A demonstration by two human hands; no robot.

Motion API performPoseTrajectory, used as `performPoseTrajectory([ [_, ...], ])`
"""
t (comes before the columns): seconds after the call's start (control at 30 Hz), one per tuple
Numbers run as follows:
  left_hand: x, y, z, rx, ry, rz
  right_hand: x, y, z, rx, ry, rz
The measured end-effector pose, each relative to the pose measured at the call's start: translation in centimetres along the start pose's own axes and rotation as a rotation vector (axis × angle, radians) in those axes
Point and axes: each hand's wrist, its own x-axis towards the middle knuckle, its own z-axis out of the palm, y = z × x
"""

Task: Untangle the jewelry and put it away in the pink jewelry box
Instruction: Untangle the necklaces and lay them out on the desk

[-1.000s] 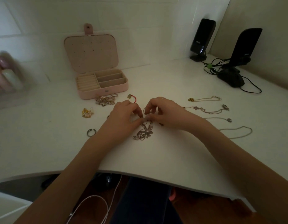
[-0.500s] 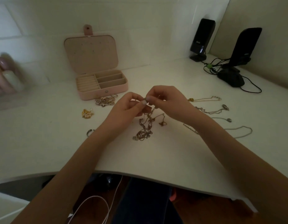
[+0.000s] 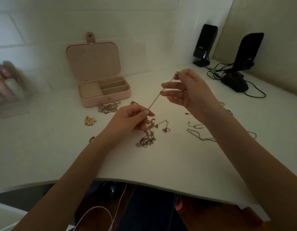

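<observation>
A: What is seen first?

B: A big white bench (image 3: 44,155) is seen, with a curved front edge. Two black speakers (image 3: 205,44) are stood at the far right corner, with black wires beside them.

A: And the pink jewelry box (image 3: 104,99)?

B: It is set at the back of the bench, left of the middle. Its lid is stood up, and the little trays inside can be seen.

A: How are the hands held?

B: They are held apart. The right hand (image 3: 189,90) is lifted up above the bench. One end of a thin chain (image 3: 158,97) is pinched at its fingertips, and the other fingers are spread out. The left hand (image 3: 129,119) is kept low, near the bench. The other end of the chain is pinched there, so the chain is pulled straight between both hands.

A: Where is the rest of the jewelry?

B: A tangled pile (image 3: 147,139) is left on the bench, just under the left hand. Loose chains (image 3: 199,132) are laid out to the right. A small heap of rings (image 3: 108,107) is touching the front of the box. A gold piece (image 3: 90,120) is lying further left.
</observation>
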Motion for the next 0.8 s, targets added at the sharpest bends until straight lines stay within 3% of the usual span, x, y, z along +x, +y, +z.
performPoseTrajectory([
  [0.3,0.2,-0.3,-0.2,0.072,0.001,0.021,0.2,-2.4,-2.3,0.180,0.156,-0.106],
  [0.47,0.5,-0.3,-0.8,0.040,0.095,0.006,-0.1,-1.9,-3.5,-0.025,0.232,-0.068],
  [0.63,0.6,0.1,-0.8,-0.168,0.183,-0.081,-0.4,-0.6,-4.2,-0.240,0.209,-0.023],
  [0.8,0.8,1.1,-1.1,-0.704,0.124,-0.107,-1.2,-0.4,-4.2,-0.252,0.178,-0.015],
])
